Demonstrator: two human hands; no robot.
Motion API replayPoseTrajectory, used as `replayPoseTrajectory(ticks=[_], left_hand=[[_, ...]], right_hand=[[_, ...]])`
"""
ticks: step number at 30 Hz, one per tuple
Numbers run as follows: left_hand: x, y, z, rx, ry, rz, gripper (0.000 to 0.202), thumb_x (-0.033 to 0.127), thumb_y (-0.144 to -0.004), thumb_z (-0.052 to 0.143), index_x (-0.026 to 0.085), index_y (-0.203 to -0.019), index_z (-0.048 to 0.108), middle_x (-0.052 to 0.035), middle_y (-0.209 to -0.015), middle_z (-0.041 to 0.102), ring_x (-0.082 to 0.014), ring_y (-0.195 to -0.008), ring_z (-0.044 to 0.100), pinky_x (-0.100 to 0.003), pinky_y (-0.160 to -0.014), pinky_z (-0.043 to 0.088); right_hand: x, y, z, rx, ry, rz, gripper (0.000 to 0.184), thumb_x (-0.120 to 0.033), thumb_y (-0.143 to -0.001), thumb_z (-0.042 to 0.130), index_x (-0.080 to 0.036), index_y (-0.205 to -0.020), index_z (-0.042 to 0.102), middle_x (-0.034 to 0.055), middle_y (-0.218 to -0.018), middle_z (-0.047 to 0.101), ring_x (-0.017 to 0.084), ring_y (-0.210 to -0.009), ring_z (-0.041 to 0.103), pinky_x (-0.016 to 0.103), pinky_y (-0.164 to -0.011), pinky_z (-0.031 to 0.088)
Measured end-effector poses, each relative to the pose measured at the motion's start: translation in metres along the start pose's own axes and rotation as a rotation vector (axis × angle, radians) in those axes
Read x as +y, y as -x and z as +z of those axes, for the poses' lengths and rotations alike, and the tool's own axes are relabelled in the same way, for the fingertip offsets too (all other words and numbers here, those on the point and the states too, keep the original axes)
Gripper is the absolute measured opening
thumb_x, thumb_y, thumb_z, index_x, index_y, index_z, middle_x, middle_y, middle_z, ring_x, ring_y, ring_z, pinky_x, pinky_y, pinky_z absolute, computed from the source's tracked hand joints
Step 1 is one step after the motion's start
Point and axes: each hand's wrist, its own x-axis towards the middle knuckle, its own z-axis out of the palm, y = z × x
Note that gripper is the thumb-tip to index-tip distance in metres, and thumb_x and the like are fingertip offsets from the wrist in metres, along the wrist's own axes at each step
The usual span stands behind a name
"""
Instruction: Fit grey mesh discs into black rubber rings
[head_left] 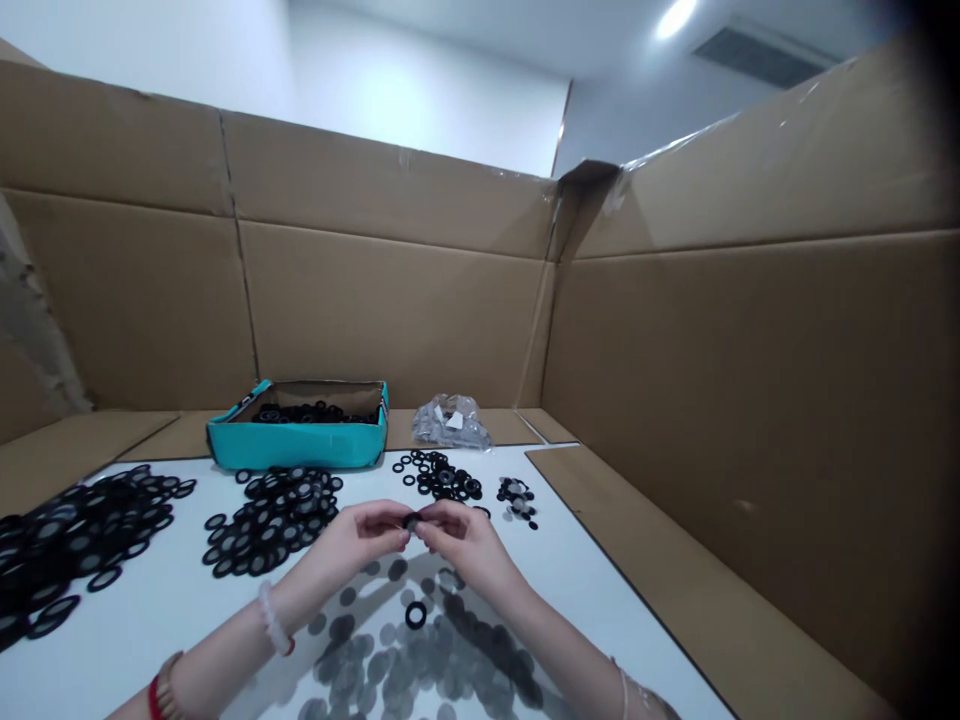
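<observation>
Over the white tabletop [180, 590], my left hand [367, 537] and my right hand [466, 542] meet, fingertips pinched together on a small black ring [411, 521]. Each hand grips one side of it, and fingers hide part of it. Below them a single black ring [415, 615] lies flat. Around it spread many thin grey translucent discs [420, 660], some overlapping. Just beyond my fingers is a small pile of black rings [442, 477]. Left of my left hand lies a heap of black rings with grey centres [274, 520].
A bigger heap of black rings [90, 530] covers the far left. At the back stand a teal box [300, 445] holding black pieces and a clear plastic bag [451, 425]. Small black and grey pieces [517, 498] lie right. Cardboard walls [405, 300] enclose the table.
</observation>
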Motion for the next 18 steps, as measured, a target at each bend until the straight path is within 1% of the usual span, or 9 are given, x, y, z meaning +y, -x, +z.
replayPoseTrajectory(ticks=[3, 6, 8, 10, 13, 16, 18], left_hand=[[-0.009, -0.003, 0.0, 0.083, -0.002, 0.063, 0.023, 0.025, -0.062, 0.068, 0.015, -0.083, 0.067, -0.0062, -0.084, 0.068, -0.0199, -0.079, 0.061, -0.03, -0.075, 0.047], [-0.011, -0.001, 0.001, 0.18, 0.057, 0.068, 0.027, 0.023, -0.06, 0.07, 0.015, -0.085, 0.065, -0.0064, -0.085, 0.067, -0.0196, -0.083, 0.06, -0.029, -0.076, 0.047], [-0.007, 0.003, 0.004, 0.211, 0.115, 0.031, 0.027, 0.024, -0.061, 0.069, 0.015, -0.086, 0.064, -0.0068, -0.087, 0.066, -0.0193, -0.085, 0.059, -0.027, -0.076, 0.047], [-0.002, 0.008, 0.008, 0.235, 0.166, -0.024, 0.028, 0.026, -0.063, 0.069, 0.015, -0.088, 0.063, -0.007, -0.088, 0.066, -0.0191, -0.086, 0.06, -0.026, -0.074, 0.046], [0.0, 0.013, 0.016, 0.27, 0.226, -0.084, 0.033, 0.028, -0.063, 0.068, 0.014, -0.092, 0.061, -0.0063, -0.084, 0.066, -0.0182, -0.078, 0.061, -0.025, -0.067, 0.046], [-0.003, 0.014, 0.021, 0.29, 0.281, -0.065, 0.035, 0.03, -0.064, 0.068, 0.013, -0.094, 0.059, -0.0064, -0.083, 0.065, -0.0173, -0.075, 0.06, -0.025, -0.065, 0.045], [-0.005, 0.012, 0.02, 0.282, 0.25, -0.037, 0.034, 0.032, -0.064, 0.067, 0.014, -0.092, 0.06, -0.0071, -0.086, 0.065, -0.0181, -0.077, 0.06, -0.026, -0.067, 0.046]], right_hand=[[0.002, 0.0, 0.002, -0.013, 0.013, 0.02, 0.038, -0.05, -0.063, 0.068, -0.015, -0.064, 0.055, -0.0021, -0.057, 0.053, 0.011, -0.052, 0.048, 0.023, -0.052, 0.037], [-0.001, 0.002, 0.004, -0.066, 0.001, 0.017, 0.041, -0.053, -0.064, 0.066, -0.016, -0.061, 0.048, -0.0042, -0.054, 0.049, 0.01, -0.051, 0.046, 0.021, -0.051, 0.036], [-0.003, 0.003, 0.005, -0.104, -0.012, 0.009, 0.04, -0.051, -0.066, 0.066, -0.017, -0.061, 0.046, -0.0046, -0.055, 0.048, 0.009, -0.052, 0.045, 0.021, -0.052, 0.035], [-0.003, 0.005, 0.007, -0.116, -0.017, -0.009, 0.037, -0.047, -0.069, 0.065, -0.016, -0.061, 0.045, -0.0043, -0.055, 0.049, 0.009, -0.053, 0.045, 0.02, -0.052, 0.034], [-0.001, 0.007, 0.008, -0.101, 0.008, -0.057, 0.033, -0.041, -0.073, 0.063, -0.016, -0.061, 0.044, -0.0043, -0.055, 0.047, 0.009, -0.054, 0.042, 0.02, -0.052, 0.031], [0.001, 0.01, 0.01, -0.068, 0.08, -0.111, 0.031, -0.036, -0.075, 0.061, -0.016, -0.059, 0.043, -0.0045, -0.056, 0.044, 0.009, -0.055, 0.041, 0.021, -0.054, 0.031], [-0.001, 0.011, 0.009, -0.052, 0.126, -0.126, 0.028, -0.034, -0.076, 0.059, -0.016, -0.06, 0.043, -0.0042, -0.057, 0.044, 0.01, -0.057, 0.041, 0.021, -0.056, 0.032]])
